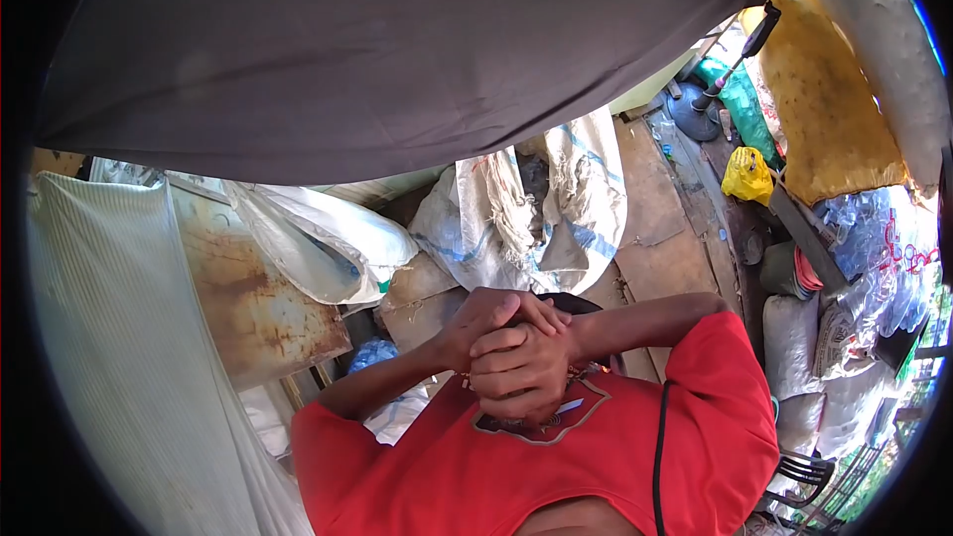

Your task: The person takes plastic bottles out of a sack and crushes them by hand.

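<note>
Two hands point(521, 372) point(486, 314), one red shirt point(417, 481), one black cord point(660, 457), one small yellow bag point(747, 177)

Overhead: a cloth point(397, 50) is spanning the upper view, hanging before whatever is lying behind it.
Left edge: a curtain point(119, 337) is hanging, partly covering a metal sheet point(258, 298) that is standing to its right.
Centre: a woven sack point(586, 199) is lying beyond the hands, with cardboard point(655, 208) spreading to its right.
Chest: the left hand point(488, 316) and the right hand point(521, 369) are clasping each other before the shirt point(576, 467).
Right: a round-based stand point(695, 111) is standing beyond a plastic bag point(747, 175); filled sacks point(789, 337) are lying nearer.
Lower right: a plastic chair point(804, 474) is standing beside the shirt.
</note>
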`<state>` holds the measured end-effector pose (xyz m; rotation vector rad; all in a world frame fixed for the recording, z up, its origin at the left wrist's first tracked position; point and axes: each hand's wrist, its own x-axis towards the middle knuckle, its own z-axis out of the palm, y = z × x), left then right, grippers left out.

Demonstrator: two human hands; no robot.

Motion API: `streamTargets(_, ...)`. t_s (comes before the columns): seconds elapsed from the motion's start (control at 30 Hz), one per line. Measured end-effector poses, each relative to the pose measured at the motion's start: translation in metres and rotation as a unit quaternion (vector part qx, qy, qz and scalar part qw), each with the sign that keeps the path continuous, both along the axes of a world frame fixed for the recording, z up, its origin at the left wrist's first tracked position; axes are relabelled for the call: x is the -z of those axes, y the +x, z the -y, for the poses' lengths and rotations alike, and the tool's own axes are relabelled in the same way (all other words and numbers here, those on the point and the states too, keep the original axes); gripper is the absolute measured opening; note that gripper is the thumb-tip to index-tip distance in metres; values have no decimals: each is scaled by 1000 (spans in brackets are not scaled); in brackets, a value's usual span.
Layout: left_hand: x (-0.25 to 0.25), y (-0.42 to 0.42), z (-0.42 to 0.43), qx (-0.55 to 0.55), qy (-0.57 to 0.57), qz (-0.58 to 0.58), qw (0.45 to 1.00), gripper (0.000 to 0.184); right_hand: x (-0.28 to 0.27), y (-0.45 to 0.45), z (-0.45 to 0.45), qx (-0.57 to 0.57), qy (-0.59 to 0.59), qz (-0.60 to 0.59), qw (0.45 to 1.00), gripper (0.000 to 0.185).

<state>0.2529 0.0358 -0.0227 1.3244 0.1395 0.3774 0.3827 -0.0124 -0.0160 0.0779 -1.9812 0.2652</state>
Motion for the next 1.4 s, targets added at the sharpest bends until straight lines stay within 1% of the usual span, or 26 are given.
streamTargets(0.13, -10, -2, 0, -39, -43, 3, 998, 68, 12, -2, 4, 94, 82, 7, 992, 33)
streamTargets(0.2, -16, 0, 1, -112, -122, -20, 986, 63, 12, -4, 7, 126, 85, -11, 988, 31)
streamTargets(0.23, -16, 2, -7, -152, -148, -23, 977, 62, 4, 6, -4, 101, 76, 23, 992, 29)
streamTargets(0.27, -15, 1, -12, -190, -178, -30, 965, 62, 18, 12, -16, 87, 5, 11, 996, 27)
streamTargets(0.3, -1, 0, -21, -271, -282, 9, 920, 60, 33, 17, -26, 73, -72, -4, 995, 26)
streamTargets(0.33, 22, 2, -35, -345, -376, 50, 859, 59, 16, 25, -43, 103, -159, -40, 981, 25)
streamTargets(0.37, 39, 8, -48, -377, -360, 97, 848, 56, 23, 32, -54, 120, -236, -49, 963, 28)
streamTargets(0.43, 63, 17, -60, -435, -311, 142, 833, 53, 37, 44, -58, 156, -394, -79, 902, 30)
streamTargets(0.47, 70, 23, -60, -443, -153, 84, 879, 50, 54, 46, -58, 180, -463, -130, 858, 31)
streamTargets(0.5, 77, 28, -55, -437, 9, 22, 899, 49, 70, 48, -55, 202, -528, -181, 805, 32)
streamTargets(0.53, 81, 31, -48, -418, 169, -40, 892, 49, 91, 51, -52, 222, -589, -229, 742, 33)
streamTargets(0.57, 79, 33, -44, -343, 318, -98, 878, 51, 131, 60, -49, 220, -638, -263, 689, 37)
streamTargets(0.6, 77, 40, -39, -320, 409, -129, 845, 65, 159, 70, -46, 216, -684, -295, 632, 41)
streamTargets(0.63, 97, 42, -37, -307, 405, -150, 848, 68, 140, 77, -39, 143, -806, -350, 456, 47)
streamTargets(0.73, 156, 48, -39, -272, 349, -229, 867, 73, 166, 78, -23, 170, -821, -348, 420, 52)
streamTargets(0.77, 170, 51, -41, -260, 322, -258, 873, 73, 169, 80, -14, 218, -797, -299, 477, 63)
streamTargets(0.87, 196, 57, -46, -230, 322, -262, 880, 75, 201, 103, 8, 184, -815, -176, 521, 66)
streamTargets(0.9, 211, 60, -45, -220, 334, -261, 879, 78, 218, 110, 11, 164, -818, -217, 506, 74)
streamTargets(1.0, 212, 66, -41, -229, 356, -257, 869, 79, 235, 119, 18, 345, -794, -90, 492, 71)
streamTargets(1.13, 223, 55, -46, -239, 303, -279, 879, 65, 315, 151, 25, 486, -778, 107, 383, 78)
streamTargets(1.17, 221, 48, -47, -260, 313, -270, 873, 57, 332, 161, 24, 470, -773, 160, 395, 89)
streamTargets(1.27, 223, 20, -45, -279, 278, -307, 866, 54, 374, 176, -14, 497, -678, 290, 458, 95)
streamTargets(1.3, 222, 9, -43, -292, 268, -317, 862, 53, 358, 170, -39, 499, -720, 245, 414, 104)
streamTargets(1.33, 223, -3, -40, -314, 252, -330, 854, 52, 319, 156, -58, 498, -703, 178, 476, 111)
streamTargets(1.37, 223, -15, -36, -335, 236, -342, 846, 51, 323, 151, -77, 546, -614, 208, 531, 115)
streamTargets(1.4, 223, -26, -31, -357, 218, -354, 837, 50, 312, 147, -99, 532, -607, 207, 554, 112)
